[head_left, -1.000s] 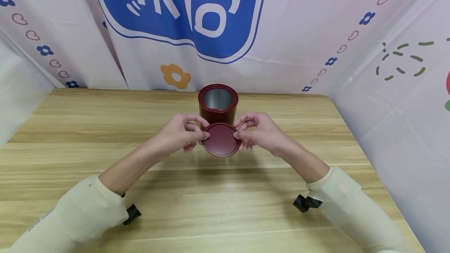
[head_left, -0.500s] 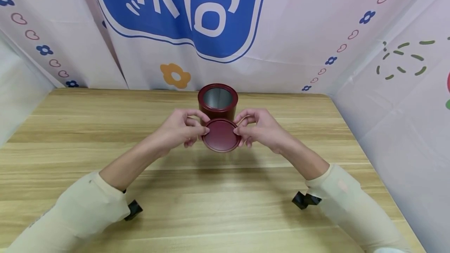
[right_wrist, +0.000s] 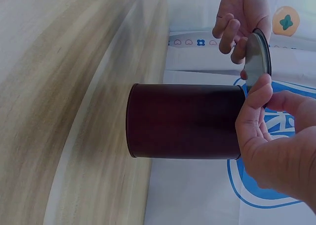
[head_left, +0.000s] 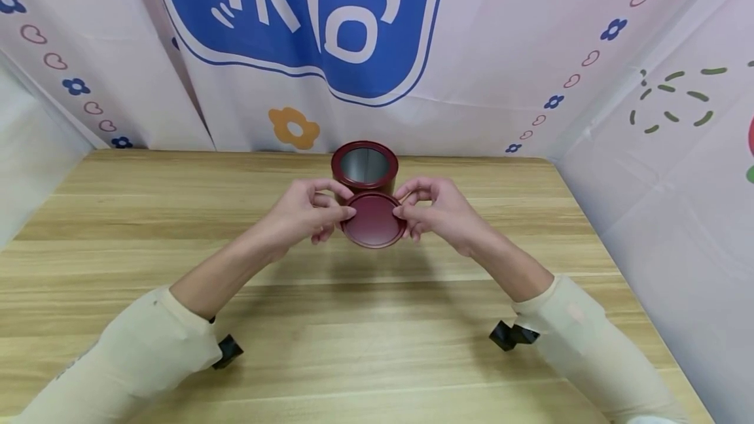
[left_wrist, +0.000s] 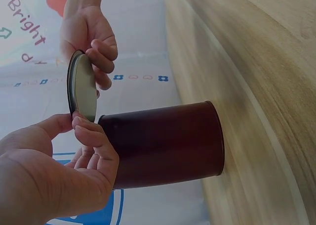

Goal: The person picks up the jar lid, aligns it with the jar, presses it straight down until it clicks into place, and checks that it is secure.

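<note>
A round dark red lid (head_left: pixel 374 221) is held by its edges between both hands, above and in front of an open dark red tin (head_left: pixel 364 183). My left hand (head_left: pixel 309 213) pinches the lid's left edge with thumb and fingers. On the opposite edge, my right hand (head_left: pixel 434 212) pinches it the same way. The lid's underside (left_wrist: pixel 87 89) looks silvery in the left wrist view. Standing upright on the table, the tin (right_wrist: pixel 185 121) shows its bare metal inside from above. The lid and tin are apart in the left wrist view.
The wooden table (head_left: pixel 377 345) extends around the tin. Behind its back edge hangs a white printed cloth (head_left: pixel 471 70) with a large blue patch. Another white sheet (head_left: pixel 660 182) borders the right side. Black devices (head_left: pixel 512 335) show at both sleeves.
Both hands have carried the lid a little forward, toward the tin, so it now overlaps more of the tin's front in the head view. The tin has stayed in place.
</note>
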